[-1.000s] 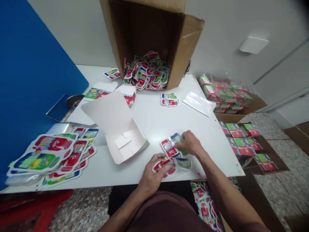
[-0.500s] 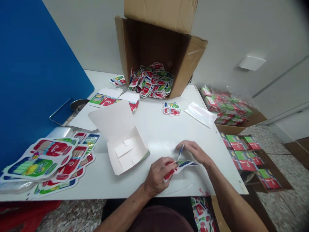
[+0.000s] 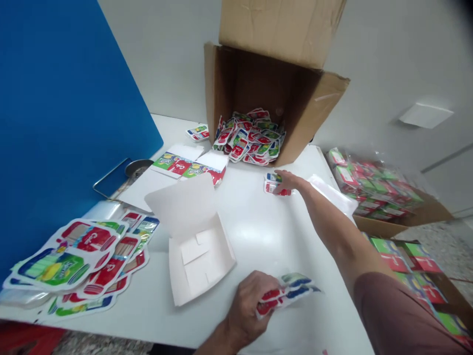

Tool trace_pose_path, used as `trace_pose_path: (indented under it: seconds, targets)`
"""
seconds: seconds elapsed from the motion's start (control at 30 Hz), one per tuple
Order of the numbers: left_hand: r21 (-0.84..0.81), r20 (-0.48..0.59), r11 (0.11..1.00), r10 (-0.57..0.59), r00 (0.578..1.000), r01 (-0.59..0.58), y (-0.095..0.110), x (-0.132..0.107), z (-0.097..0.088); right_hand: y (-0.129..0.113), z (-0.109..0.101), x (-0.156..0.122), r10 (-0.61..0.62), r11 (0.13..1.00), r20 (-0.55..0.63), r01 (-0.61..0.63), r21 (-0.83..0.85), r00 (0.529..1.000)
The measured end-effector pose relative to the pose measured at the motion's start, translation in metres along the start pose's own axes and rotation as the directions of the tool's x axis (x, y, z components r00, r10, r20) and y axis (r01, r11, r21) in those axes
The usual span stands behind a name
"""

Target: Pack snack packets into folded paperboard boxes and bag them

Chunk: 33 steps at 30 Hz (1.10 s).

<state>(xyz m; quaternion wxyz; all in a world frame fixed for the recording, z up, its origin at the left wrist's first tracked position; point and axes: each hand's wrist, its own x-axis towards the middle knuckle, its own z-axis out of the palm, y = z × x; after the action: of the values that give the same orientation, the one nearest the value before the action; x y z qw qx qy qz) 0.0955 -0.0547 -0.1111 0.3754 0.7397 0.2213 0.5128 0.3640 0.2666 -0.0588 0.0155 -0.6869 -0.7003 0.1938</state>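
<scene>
My left hand is closed on a few printed packets with red, green and blue labels, held over the table's front part; their far ends are blurred. Farther back, my right hand touches a small stack of cola and lemon packets lying on the table. Its thumb and fingers are apart over that stack. An open white carton with its lid raised stands left of my left hand, and only folded flaps show inside it.
A cardboard box full of packets lies open at the back. Large printed pouches are piled at left beside a blue panel. Flat printed cartons lie behind the white carton. Boxes of filled cartons stand at right.
My right hand has moved from beside my left hand forward to the packet stack at the back. My left hand keeps its packets. The view has shifted.
</scene>
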Motion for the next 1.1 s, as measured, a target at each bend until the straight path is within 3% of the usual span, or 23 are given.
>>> trace_pose_path:
  seconds: [0.13,0.27,0.43,0.6,0.73,0.83,0.93,1.1]
  targets:
    - [-0.006,0.002,1.0,-0.03,1.0,0.031,-0.005,0.001,-0.001,0.01,-0.002,0.006,-0.014,0.997,0.057,0.018,-0.072,0.998]
    - [-0.033,0.005,0.999,-0.021,1.0,0.021,-0.011,-0.001,-0.001,0.017,0.001,-0.015,-0.057,0.994,0.064,0.063,-0.094,0.996]
    - [-0.044,-0.013,0.999,-0.01,1.0,0.01,-0.017,-0.001,-0.001,0.03,-0.002,-0.04,-0.075,0.996,0.13,0.067,0.066,0.989]
    - [-0.048,-0.002,0.998,-0.035,0.999,0.034,-0.021,-0.003,0.0,0.03,-0.011,-0.037,0.097,0.978,0.136,-0.12,0.171,0.986]
    - [-0.042,0.006,0.999,-0.035,0.999,0.035,-0.022,-0.002,-0.001,0.021,0.002,-0.046,0.31,0.895,0.029,-0.302,0.329,0.95]
    - [-0.03,-0.01,0.999,-0.043,0.999,0.043,-0.019,0.002,-0.003,0.018,0.02,-0.06,0.372,0.846,-0.037,-0.323,0.424,0.927]
    - [-0.027,-0.015,0.998,-0.052,0.999,0.052,-0.016,0.005,-0.005,0.02,0.033,-0.069,0.405,0.803,-0.017,-0.346,0.484,0.914]
    - [-0.012,-0.005,0.999,-0.041,0.999,0.041,-0.015,0.005,-0.005,0.015,0.037,-0.077,0.436,0.836,-0.028,-0.393,0.383,0.9]
